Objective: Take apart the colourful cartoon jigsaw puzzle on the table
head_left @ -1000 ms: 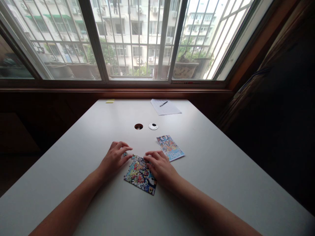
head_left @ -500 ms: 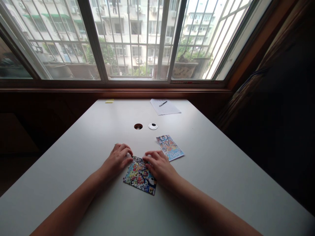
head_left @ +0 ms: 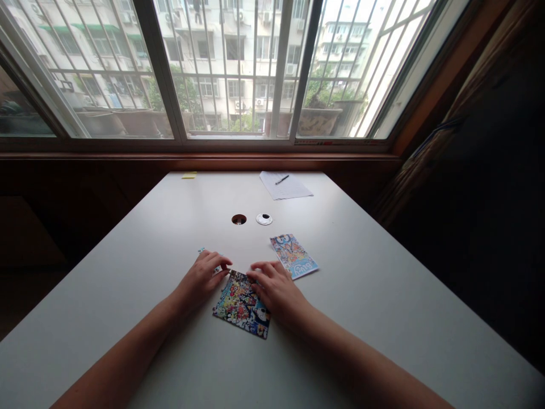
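Observation:
A colourful patterned puzzle panel point(head_left: 239, 307) lies flat on the white table point(head_left: 361, 295) in front of me. My left hand point(head_left: 202, 277) rests at its upper left corner, fingers curled over small loose pieces point(head_left: 217, 268) beside the panel. My right hand point(head_left: 275, 287) lies flat on the panel's upper right part, fingers stretched toward the left hand. Just behind the right hand lies a colourful printed card point(head_left: 293, 256).
Farther back the table has a round cable hole point(head_left: 239, 219) with its white cap point(head_left: 264, 218) beside it. A sheet of paper point(head_left: 287, 187) with a pen point(head_left: 282, 179) and a yellow sticky note point(head_left: 189, 175) lie near the window. A dark curtain point(head_left: 468, 142) hangs at right.
My left hand has slid slightly right toward the panel's corner and curled its fingers. The right hand and the panel have barely moved.

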`<move>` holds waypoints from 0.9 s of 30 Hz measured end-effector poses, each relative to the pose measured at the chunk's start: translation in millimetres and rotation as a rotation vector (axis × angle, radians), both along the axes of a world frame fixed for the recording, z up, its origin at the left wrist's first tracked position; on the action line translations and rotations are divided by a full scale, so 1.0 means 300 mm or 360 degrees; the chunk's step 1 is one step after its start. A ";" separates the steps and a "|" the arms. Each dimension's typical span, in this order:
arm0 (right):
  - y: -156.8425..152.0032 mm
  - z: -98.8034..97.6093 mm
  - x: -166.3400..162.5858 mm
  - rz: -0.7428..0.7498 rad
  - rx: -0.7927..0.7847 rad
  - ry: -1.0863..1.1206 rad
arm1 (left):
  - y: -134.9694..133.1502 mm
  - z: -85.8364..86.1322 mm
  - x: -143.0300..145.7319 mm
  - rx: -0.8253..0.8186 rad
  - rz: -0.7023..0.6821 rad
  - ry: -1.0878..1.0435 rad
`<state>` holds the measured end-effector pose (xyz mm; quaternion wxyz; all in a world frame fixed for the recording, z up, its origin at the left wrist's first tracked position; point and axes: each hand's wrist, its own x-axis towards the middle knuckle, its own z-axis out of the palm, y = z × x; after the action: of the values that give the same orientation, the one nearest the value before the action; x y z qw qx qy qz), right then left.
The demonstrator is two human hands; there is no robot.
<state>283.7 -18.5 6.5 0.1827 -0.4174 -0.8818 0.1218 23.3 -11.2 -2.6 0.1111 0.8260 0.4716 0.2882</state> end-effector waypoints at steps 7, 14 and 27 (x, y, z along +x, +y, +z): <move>-0.001 -0.001 0.001 -0.0011 0.0006 -0.0005 | 0.003 0.031 -0.029 0.0139 0.0128 -0.0001; -0.001 -0.003 0.003 -0.0005 0.0006 -0.0013 | 0.019 0.013 -0.077 0.0190 0.0365 0.0079; -0.007 0.017 -0.003 -0.0003 0.0021 -0.0031 | -0.020 0.013 0.013 0.0125 0.0032 0.0233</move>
<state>282.8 -20.7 11.5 0.1770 -0.4182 -0.8839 0.1119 27.2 -17.2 1.2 0.0408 0.8438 0.4750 0.2465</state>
